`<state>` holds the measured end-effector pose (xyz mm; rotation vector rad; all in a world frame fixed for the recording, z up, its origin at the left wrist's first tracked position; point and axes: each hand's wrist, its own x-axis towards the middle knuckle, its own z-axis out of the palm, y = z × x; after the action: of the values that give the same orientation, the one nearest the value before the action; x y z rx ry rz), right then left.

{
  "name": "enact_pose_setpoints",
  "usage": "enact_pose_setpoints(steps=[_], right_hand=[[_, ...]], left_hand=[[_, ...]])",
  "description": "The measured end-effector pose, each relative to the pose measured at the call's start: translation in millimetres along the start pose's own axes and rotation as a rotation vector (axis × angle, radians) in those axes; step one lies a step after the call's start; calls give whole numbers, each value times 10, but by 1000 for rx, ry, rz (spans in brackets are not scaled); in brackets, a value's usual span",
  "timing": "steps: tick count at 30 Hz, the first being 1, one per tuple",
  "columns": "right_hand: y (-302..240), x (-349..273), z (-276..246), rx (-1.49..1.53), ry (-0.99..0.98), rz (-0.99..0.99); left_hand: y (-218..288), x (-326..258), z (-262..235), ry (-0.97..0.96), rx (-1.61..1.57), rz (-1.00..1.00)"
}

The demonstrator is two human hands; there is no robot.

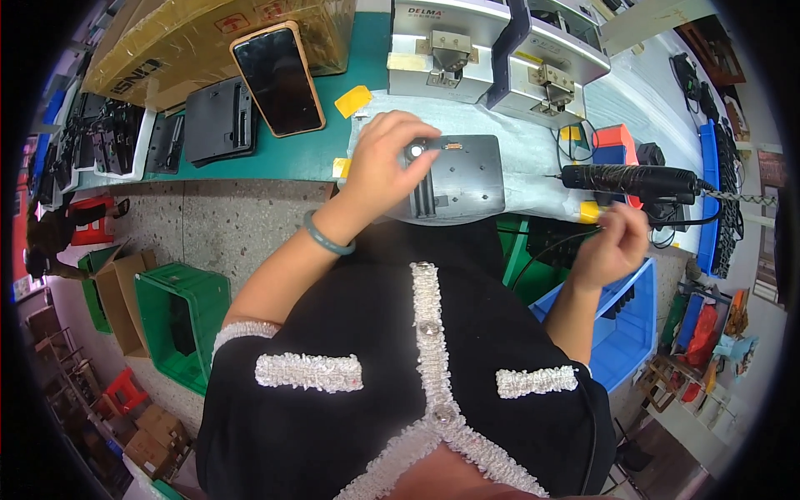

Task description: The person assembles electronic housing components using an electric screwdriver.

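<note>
A flat black plastic housing point(468, 179) lies on the white-covered bench in front of me, with a long slot along its left part and a small copper-coloured connector near its top edge. My left hand point(385, 162) is over the housing's upper left corner, thumb and forefinger curled around a small round whitish spot point(417, 152). Whatever those fingers grip is hidden. Off to the right, my right hand point(614, 243) is raised beside the bench edge with its fingers bent together; any small item in them cannot be made out. Just beyond it lies a black electric screwdriver point(629, 179).
Two grey-white machines point(446, 54) stand at the back. A phone point(279, 79) leans against a cardboard box point(200, 42), near stacked black housings point(218, 125). Below the bench are a green crate point(179, 283) and a blue bin point(637, 333). Cables trail at right.
</note>
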<state>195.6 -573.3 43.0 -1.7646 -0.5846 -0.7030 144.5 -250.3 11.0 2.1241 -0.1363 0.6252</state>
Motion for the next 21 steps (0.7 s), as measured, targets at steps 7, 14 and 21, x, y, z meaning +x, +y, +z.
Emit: enact_pose_setpoints(steps=[7, 14, 21], right_hand=[[262, 225, 120, 20, 256, 302], [146, 776, 445, 608, 119, 230], [113, 1511, 842, 645, 35, -2]], left_hand=[[-31, 108, 338, -128, 58, -43], [-53, 90, 383, -82, 87, -74], [-60, 94, 366, -100, 105, -51]])
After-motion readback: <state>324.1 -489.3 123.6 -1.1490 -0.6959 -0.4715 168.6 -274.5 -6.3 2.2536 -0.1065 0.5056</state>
